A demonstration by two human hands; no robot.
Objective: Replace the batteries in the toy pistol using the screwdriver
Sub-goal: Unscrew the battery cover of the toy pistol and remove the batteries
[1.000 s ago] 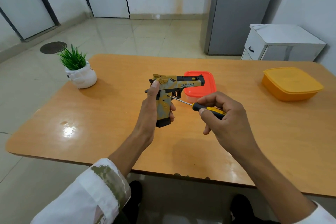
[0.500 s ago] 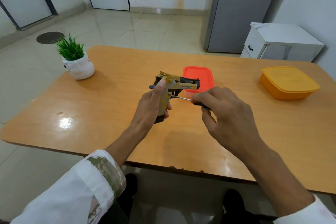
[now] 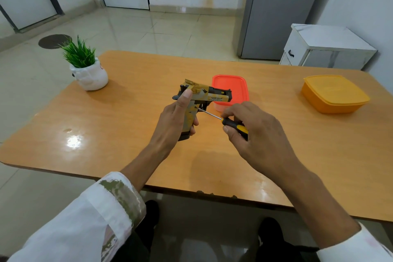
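The right grip (image 3: 255, 132) has rolled back since a moment ago. The black-and-yellow handle of the screwdriver (image 3: 232, 124), hidden then, now shows between its fingers, and the tip stays on the pistol's side.

Nearest, at 7 o'clock, a white sleeve (image 3: 102, 215) leads up to the left grip (image 3: 172, 121), above the wooden tabletop (image 3: 127, 123). This grip wraps the handle of the toy pistol (image 3: 209, 94), thumb up along its back. The pistol is held upright in the air near the middle of the view, barrel pointing to 3 o'clock.

The right grip pinches the screwdriver. Its thin shaft runs toward 10 o'clock to a small hole in the pistol's handle, probably the battery cover screw.

The pistol looks like light, stiff plastic, smooth enough to twist under pressure, so a firm hold low round the handle suits it.

Just behind it at 1 o'clock sits a red lidded box (image 3: 231, 85). Well apart at 3 o'clock is an orange box (image 3: 333, 93), and at 10 o'clock a potted plant (image 3: 89, 74).
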